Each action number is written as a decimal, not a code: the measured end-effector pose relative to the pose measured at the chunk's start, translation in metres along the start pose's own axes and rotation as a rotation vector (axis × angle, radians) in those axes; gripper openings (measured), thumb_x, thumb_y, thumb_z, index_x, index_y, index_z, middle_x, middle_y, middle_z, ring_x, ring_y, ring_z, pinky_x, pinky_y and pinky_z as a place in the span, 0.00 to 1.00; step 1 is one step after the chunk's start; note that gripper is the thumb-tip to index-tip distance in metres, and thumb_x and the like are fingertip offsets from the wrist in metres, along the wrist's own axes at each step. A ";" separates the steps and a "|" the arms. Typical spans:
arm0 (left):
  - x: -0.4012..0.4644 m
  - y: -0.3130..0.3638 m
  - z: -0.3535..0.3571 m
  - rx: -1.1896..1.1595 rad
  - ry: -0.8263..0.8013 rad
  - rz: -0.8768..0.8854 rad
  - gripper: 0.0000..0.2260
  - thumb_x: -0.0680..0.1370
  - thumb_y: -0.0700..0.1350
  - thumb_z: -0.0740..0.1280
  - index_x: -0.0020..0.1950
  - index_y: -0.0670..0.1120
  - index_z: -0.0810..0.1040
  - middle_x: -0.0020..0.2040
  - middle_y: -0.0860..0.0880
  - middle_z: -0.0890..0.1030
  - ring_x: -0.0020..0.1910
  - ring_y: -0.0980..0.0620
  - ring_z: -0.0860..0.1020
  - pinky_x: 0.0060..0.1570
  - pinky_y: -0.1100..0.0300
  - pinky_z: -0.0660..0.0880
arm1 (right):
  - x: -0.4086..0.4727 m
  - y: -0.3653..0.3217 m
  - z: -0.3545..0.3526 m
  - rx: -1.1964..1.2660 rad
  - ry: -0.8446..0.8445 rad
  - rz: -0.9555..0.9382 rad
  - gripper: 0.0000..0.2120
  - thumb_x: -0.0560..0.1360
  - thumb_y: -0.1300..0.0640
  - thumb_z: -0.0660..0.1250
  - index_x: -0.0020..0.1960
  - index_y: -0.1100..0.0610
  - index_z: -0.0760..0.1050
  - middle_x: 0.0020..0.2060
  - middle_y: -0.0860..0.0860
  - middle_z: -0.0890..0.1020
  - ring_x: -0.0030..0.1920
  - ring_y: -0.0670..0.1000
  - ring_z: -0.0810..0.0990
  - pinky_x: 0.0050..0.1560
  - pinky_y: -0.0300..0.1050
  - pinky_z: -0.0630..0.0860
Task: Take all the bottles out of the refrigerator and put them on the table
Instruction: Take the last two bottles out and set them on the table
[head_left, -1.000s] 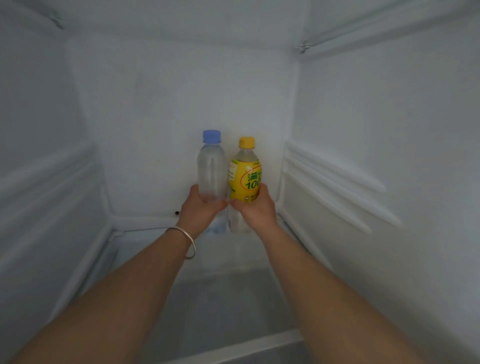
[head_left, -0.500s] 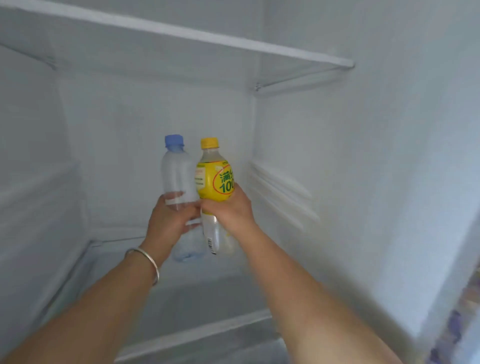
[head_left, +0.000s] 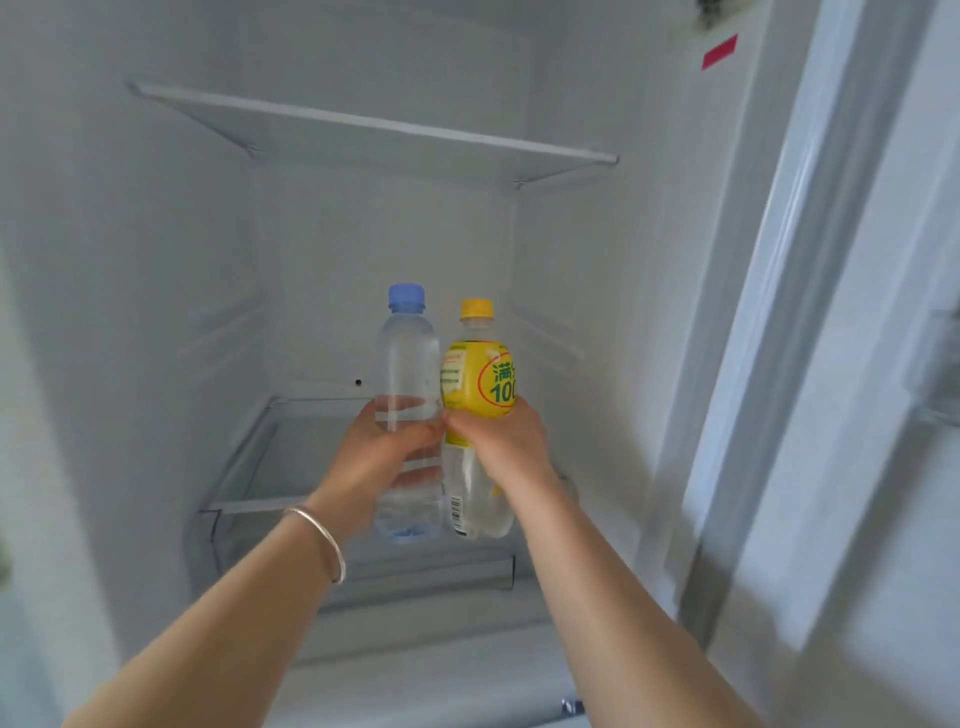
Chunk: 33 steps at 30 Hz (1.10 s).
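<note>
Bottles (head_left: 408, 364) now farther out, in both hands (head_left: 382, 452).

Clear, glossy plastic bottle (head_left: 407, 364) in my left hand (head_left: 382, 454); at its three o'clock, a shiny yellow-labelled bottle (head_left: 478, 384). Smooth metal bangle (head_left: 322, 540); matt white fridge walls (head_left: 156, 260); see-through shelf (head_left: 374, 140).
</note>
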<state>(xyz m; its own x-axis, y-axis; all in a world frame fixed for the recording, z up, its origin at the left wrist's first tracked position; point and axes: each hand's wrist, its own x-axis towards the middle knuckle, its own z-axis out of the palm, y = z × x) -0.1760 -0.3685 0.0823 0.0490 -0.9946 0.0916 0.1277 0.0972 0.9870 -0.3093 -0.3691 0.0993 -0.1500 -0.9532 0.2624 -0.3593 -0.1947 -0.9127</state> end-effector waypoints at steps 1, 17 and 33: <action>-0.012 -0.002 -0.002 0.003 -0.008 -0.004 0.19 0.73 0.38 0.72 0.62 0.41 0.73 0.43 0.45 0.83 0.36 0.51 0.83 0.32 0.59 0.81 | -0.014 0.001 0.000 0.007 0.007 0.017 0.08 0.67 0.53 0.73 0.34 0.51 0.75 0.26 0.42 0.74 0.28 0.38 0.72 0.29 0.32 0.70; -0.261 -0.027 -0.015 0.038 -0.341 -0.079 0.14 0.73 0.35 0.70 0.56 0.43 0.75 0.42 0.47 0.83 0.32 0.56 0.83 0.30 0.61 0.79 | -0.290 0.008 -0.041 0.023 0.310 0.248 0.12 0.64 0.50 0.73 0.45 0.52 0.79 0.36 0.45 0.81 0.39 0.46 0.80 0.34 0.37 0.72; -0.492 -0.054 0.186 -0.011 -0.688 -0.118 0.20 0.72 0.35 0.71 0.63 0.40 0.72 0.46 0.45 0.84 0.40 0.51 0.83 0.33 0.62 0.80 | -0.526 0.038 -0.278 -0.129 0.633 0.320 0.05 0.65 0.52 0.72 0.39 0.49 0.77 0.33 0.44 0.78 0.36 0.42 0.76 0.32 0.36 0.69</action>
<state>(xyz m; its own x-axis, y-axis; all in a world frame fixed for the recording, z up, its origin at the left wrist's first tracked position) -0.3917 0.1090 0.0087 -0.6043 -0.7952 0.0504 0.1041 -0.0160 0.9944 -0.4998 0.1895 0.0134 -0.7569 -0.6349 0.1551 -0.3083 0.1375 -0.9413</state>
